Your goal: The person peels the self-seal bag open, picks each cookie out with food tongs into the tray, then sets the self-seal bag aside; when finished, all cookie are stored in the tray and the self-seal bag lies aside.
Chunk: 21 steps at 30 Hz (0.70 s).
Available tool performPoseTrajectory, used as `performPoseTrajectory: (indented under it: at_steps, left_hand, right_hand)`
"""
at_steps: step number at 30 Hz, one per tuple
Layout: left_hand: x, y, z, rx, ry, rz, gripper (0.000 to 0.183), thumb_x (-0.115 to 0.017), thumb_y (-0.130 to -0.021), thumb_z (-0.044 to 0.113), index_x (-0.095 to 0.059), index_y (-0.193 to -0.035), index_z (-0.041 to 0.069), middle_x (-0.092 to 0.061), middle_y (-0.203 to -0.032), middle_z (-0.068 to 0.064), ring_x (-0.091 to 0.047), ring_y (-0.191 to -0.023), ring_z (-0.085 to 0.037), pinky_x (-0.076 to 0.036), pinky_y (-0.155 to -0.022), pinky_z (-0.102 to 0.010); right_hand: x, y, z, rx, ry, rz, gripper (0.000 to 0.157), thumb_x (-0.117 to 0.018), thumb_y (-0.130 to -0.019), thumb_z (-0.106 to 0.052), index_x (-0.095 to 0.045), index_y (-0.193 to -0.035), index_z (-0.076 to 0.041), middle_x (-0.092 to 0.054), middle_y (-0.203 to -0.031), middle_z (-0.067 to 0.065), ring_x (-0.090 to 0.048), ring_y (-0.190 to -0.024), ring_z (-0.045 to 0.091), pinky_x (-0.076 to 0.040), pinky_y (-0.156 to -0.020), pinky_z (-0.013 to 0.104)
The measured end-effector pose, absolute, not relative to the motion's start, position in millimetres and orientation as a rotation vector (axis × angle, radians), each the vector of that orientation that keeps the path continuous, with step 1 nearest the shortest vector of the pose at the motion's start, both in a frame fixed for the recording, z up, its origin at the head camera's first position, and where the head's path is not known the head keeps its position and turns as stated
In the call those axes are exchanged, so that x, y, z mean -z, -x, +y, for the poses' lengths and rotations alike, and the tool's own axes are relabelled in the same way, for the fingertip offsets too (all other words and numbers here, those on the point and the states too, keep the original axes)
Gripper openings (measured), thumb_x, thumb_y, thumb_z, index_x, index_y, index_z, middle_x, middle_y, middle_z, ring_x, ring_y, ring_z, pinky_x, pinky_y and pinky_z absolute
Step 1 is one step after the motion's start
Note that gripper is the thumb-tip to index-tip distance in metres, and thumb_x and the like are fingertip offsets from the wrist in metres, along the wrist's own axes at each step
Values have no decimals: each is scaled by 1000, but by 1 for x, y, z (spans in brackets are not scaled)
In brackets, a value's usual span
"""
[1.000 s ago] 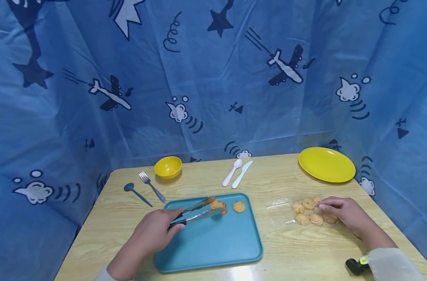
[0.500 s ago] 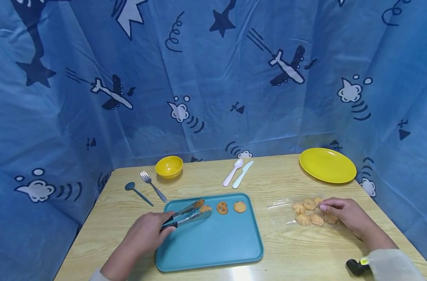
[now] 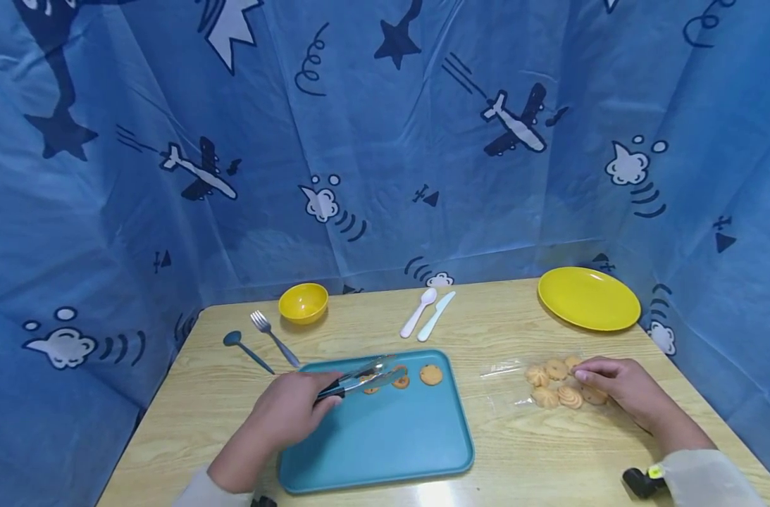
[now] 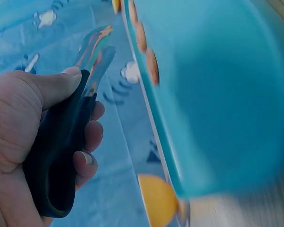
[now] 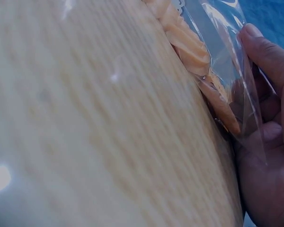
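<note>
My left hand grips black-handled metal tongs above the blue-green tray. Nothing shows between the tong ends in the left wrist view. In a row near the tray's far edge lie three cookies: a round one at the right, a pretzel-shaped one in the middle and another cookie at the left. The tongs partly cover the left two in the head view. On the right, my right hand pinches the edge of a clear plastic bag with several cookies inside.
Behind the tray stand a yellow bowl, a grey fork and a dark spoon. A pink spoon and pale knife lie mid-back. A yellow plate is at the back right, before a blue curtain.
My left hand carried a cookie left in the tongs and set it beside the pretzel-shaped one. The tongs have since come off it, up and rightward. The right hand stays put.
</note>
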State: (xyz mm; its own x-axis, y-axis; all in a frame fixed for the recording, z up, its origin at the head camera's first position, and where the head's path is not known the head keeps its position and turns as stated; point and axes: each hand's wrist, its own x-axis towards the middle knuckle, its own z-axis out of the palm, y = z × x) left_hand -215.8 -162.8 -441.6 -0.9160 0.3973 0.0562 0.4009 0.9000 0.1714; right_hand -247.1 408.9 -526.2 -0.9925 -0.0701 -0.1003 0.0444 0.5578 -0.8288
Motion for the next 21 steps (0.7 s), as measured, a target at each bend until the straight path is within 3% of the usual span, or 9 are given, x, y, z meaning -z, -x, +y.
performPoseTrajectory:
  at_steps: [5,9,12,17,21]
  left_hand:
    - [441,219,-131,310,811,-2981,42,-68,-98,40,-68,-136,22,-75,-119,5,-72,-104,-16,-59,-85,-41]
    - [445,223,-104,331,903,-2966,44,-68,-98,40,-66,-138,23,-76,-114,4,-70,-86,-12,-55,-71,-35]
    - [448,225,-85,337,964,-2954,43,-67,-99,43,-65,-139,27,-76,-114,7,-67,-82,-9,-51,-66,-31]
    - [451,226,-53,303,1034,-2939,43,-63,-100,46,-64,-140,31,-74,-120,9,-69,-94,-11,-54,-73,-33]
    - [451,228,-31,295,1087,-2945,42,-63,-100,45,-64,-140,31,-75,-114,9,-67,-86,-9,-53,-70,-32]
  right_hand:
    - [525,248,409,1431,13,2649,44,-68,-98,-39,-73,-124,-3,-70,-121,-1,-57,-100,-10,-49,-85,14]
    - [525,248,410,1453,18,2641,44,-69,-98,-38,-72,-125,-3,-70,-118,-6,-57,-100,-10,-49,-85,13]
    - [526,249,411,1469,16,2631,45,-69,-98,-38,-72,-125,-3,-69,-117,-9,-58,-100,-10,-49,-85,14]
    - [527,248,412,1489,20,2616,44,-69,-98,-37,-72,-125,-2,-69,-115,-10,-59,-100,-8,-50,-85,14]
    - [528,248,412,1488,35,2630,43,-69,-98,-36,-72,-124,-2,-69,-113,-12,-59,-100,-8,-50,-85,15]
